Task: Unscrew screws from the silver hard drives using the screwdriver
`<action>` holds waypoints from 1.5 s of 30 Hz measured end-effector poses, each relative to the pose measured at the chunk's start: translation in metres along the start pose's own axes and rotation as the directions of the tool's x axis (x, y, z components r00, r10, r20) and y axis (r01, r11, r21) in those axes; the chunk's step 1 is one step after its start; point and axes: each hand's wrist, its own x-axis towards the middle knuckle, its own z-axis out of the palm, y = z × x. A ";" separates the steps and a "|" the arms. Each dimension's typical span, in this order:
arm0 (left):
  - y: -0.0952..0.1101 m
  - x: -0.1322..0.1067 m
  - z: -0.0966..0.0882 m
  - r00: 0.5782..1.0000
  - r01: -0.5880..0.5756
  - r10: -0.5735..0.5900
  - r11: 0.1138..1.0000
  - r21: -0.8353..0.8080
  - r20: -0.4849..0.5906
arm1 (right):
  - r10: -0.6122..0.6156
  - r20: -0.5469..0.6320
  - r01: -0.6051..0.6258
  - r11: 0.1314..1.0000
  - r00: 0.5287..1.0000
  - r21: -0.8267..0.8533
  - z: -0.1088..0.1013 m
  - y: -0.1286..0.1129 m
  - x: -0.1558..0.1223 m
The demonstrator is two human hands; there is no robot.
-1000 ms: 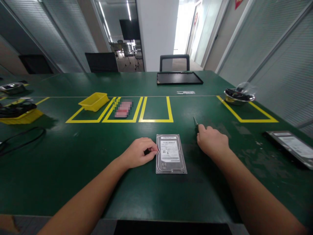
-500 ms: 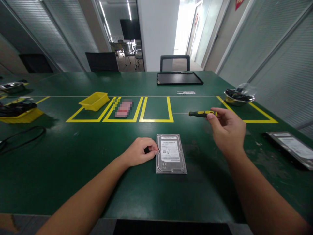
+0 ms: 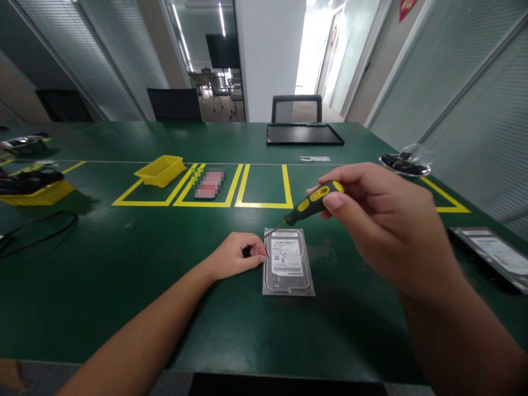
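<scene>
A silver hard drive with a white label lies flat on the green table in front of me. At its left edge my left hand rests, thumb and fingertips closed against the side of the drive. My right hand grips a black and yellow screwdriver by the end of its handle, above and right of the drive. The screwdriver slants down to the left, its thin shaft reaching over the drive's top left corner. Whether the tip touches the drive I cannot tell.
A second hard drive lies at the right. Further back are a yellow tray, a metal bowl with dark contents and a black-framed panel. At the left, a yellow bin holds dark cables beside a loose black cable.
My right hand has brought the screwdriver left and nearer, tilting it from level to pointing down at the drive's upper left corner. My left hand has stayed at the drive's edge.
</scene>
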 end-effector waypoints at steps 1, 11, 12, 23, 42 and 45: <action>0.000 0.000 -0.001 1.000 0.004 -0.004 1.000 -0.008 0.004 | -0.024 0.022 0.025 0.999 0.999 -0.027 -0.001 -0.004 0.003; -0.003 0.002 -0.004 0.997 0.068 -0.065 0.991 -0.112 0.037 | -0.114 0.168 0.126 0.990 0.979 -0.061 0.011 -0.011 0.018; -0.003 0.002 -0.004 0.997 0.071 -0.067 0.991 -0.114 0.041 | -0.114 0.182 0.125 0.991 0.977 -0.050 0.014 -0.009 0.018; -0.007 0.005 -0.005 0.999 0.039 -0.036 0.997 -0.074 0.037 | -0.176 0.315 0.169 0.984 0.933 0.047 0.042 0.010 0.019; -0.008 0.006 -0.005 0.999 0.008 -0.006 0.998 -0.067 0.037 | -0.147 0.304 0.123 0.988 0.941 0.097 0.061 0.020 0.018; -0.009 0.005 -0.005 0.999 0.005 -0.002 0.998 -0.067 0.046 | -0.157 0.298 0.132 0.986 0.942 0.102 0.062 0.021 0.017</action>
